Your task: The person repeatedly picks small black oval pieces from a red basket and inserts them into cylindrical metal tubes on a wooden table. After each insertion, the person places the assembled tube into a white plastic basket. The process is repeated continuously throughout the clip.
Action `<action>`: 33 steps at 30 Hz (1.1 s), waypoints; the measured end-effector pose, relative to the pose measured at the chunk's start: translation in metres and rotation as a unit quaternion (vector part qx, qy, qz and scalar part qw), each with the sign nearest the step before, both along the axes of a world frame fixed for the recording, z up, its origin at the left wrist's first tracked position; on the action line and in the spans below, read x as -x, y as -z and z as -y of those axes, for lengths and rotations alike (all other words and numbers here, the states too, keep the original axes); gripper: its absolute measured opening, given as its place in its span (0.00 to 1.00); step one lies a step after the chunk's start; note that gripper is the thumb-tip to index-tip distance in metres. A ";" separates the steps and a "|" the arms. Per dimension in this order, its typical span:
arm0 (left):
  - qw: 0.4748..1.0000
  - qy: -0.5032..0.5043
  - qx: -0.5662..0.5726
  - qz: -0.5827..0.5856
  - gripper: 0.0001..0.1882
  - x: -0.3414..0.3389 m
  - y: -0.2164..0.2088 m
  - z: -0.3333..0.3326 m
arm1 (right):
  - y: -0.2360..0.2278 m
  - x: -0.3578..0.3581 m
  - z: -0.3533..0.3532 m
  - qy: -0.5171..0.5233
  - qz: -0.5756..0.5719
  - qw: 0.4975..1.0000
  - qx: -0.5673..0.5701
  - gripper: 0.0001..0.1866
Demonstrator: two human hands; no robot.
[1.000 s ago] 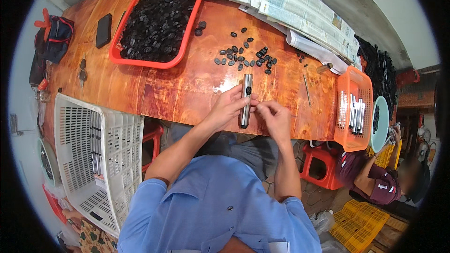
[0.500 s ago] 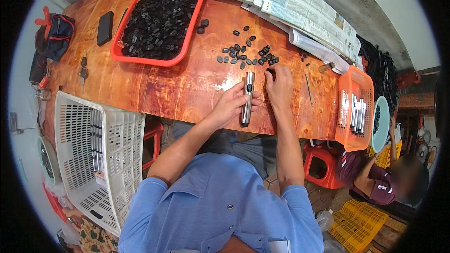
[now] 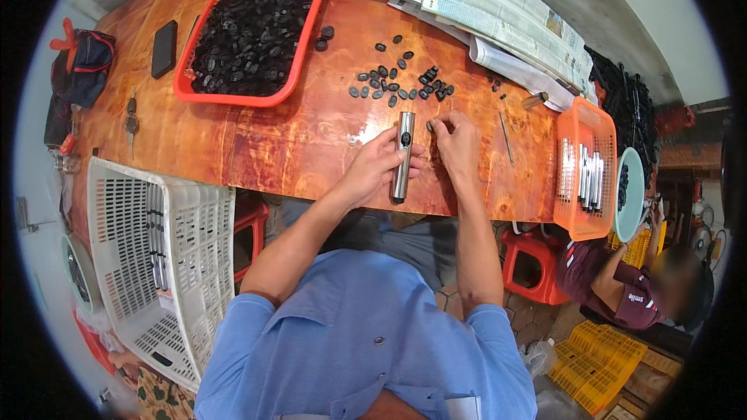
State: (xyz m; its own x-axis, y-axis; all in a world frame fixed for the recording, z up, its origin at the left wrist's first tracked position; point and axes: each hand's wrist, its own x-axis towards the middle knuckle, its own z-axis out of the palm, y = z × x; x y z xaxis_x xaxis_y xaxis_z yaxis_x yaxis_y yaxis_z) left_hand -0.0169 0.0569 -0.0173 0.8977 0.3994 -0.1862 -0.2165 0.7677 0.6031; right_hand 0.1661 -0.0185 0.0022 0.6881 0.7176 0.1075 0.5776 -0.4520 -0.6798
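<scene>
By the wooden bench [image 3: 194,140] edge nearest them, left hand [image 3: 377,163] grips silver metal tube [image 3: 401,173]; right hand [image 3: 459,144] now back pinching black oval piece [image 3: 430,127], both busy.

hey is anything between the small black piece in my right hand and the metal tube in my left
Nothing visible stands between the small black piece in your right hand and the metal tube; fingertips of your left hand show past the tube's right side, but lower down.
</scene>
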 end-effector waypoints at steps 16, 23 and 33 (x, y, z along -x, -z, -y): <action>1.000 0.025 0.001 0.010 0.30 0.003 0.001 -0.003 | -0.016 -0.004 0.018 -0.109 -0.044 0.993 0.004 0.12; 1.000 0.024 0.003 0.010 0.31 0.003 0.000 -0.002 | -0.010 -0.004 0.018 -0.099 -0.012 0.995 0.005 0.11; 1.000 0.025 -0.007 0.003 0.30 0.002 -0.004 -0.002 | -0.035 0.019 0.025 -0.099 -0.067 0.991 -0.064 0.12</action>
